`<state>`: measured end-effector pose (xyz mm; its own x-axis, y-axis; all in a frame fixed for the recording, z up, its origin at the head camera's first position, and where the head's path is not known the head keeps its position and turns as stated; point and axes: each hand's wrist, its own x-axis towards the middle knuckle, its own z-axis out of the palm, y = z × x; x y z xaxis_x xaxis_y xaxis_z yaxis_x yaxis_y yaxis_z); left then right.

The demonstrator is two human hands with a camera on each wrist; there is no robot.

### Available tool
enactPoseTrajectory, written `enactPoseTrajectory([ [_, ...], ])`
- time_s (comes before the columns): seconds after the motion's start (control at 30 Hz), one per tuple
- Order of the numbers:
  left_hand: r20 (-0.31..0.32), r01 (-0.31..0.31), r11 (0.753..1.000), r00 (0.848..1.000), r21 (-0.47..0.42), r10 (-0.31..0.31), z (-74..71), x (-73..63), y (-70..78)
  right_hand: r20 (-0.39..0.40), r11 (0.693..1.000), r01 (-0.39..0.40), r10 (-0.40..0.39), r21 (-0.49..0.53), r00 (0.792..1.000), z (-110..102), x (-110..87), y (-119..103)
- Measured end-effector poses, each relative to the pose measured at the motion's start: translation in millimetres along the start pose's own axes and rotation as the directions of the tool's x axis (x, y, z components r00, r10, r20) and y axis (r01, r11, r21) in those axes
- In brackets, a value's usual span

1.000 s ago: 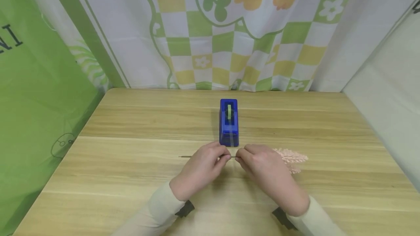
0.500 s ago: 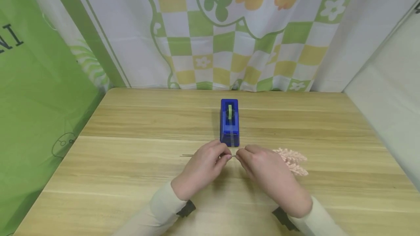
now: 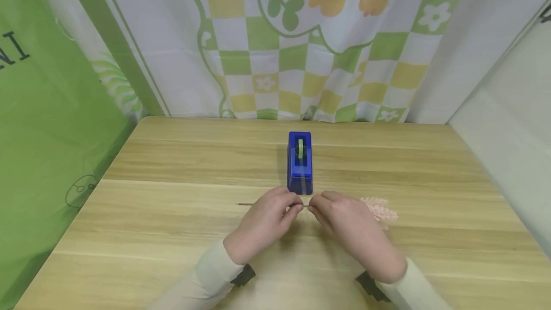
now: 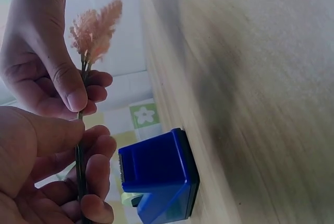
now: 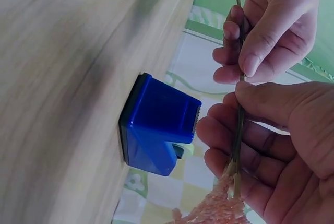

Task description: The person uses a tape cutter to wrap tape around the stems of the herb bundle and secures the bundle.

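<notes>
Between both hands stretches a small bunch of pink feathery flowers (image 3: 380,209) on thin dark stems (image 4: 80,164), held level near the middle of the table. My left hand (image 3: 267,216) pinches the stems between thumb and fingers, their bare ends (image 3: 244,204) poking out to the left. Close beside it, my right hand (image 3: 346,216) pinches the same stems nearer the flower heads, which stick out past it on the right. A short bit of stem shows between the two sets of fingertips. Just beyond the hands stands a blue tape dispenser (image 3: 300,176), its toothed cutter edge (image 5: 198,118) facing them.
A roll of pale green tape (image 3: 301,149) sits in the dispenser. The wooden table (image 3: 172,233) ends at a checked, flower-printed curtain (image 3: 292,61) at the back. A green cloth (image 3: 51,123) hangs on the left, a white one (image 3: 516,109) on the right.
The stems have turned in the fingers: the flower heads, spread into two half a second ago, now overlap, and the stem ends lie closer together. Both hands stay in place.
</notes>
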<state>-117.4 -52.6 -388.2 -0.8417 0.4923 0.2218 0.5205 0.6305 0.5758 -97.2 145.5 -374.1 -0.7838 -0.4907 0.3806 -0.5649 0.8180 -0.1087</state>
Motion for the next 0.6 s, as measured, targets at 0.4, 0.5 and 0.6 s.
enactPoseTrajectory([
  [0.4,0.016,-0.008,0.999,1.000,0.033,0.007,4.0,1.5,-2.8,0.031,1.000,-0.006,0.006,0.014,0.999,3.8,-1.1,1.8],
  [0.5,0.012,-0.007,0.999,1.000,0.039,0.007,3.4,3.1,-2.4,0.037,1.000,0.000,0.000,0.001,0.999,3.4,-0.2,1.9],
  [0.6,0.006,-0.006,0.999,1.000,0.037,0.006,2.5,3.7,-1.9,0.040,1.000,0.009,-0.009,-0.008,0.999,2.8,0.4,1.9],
])
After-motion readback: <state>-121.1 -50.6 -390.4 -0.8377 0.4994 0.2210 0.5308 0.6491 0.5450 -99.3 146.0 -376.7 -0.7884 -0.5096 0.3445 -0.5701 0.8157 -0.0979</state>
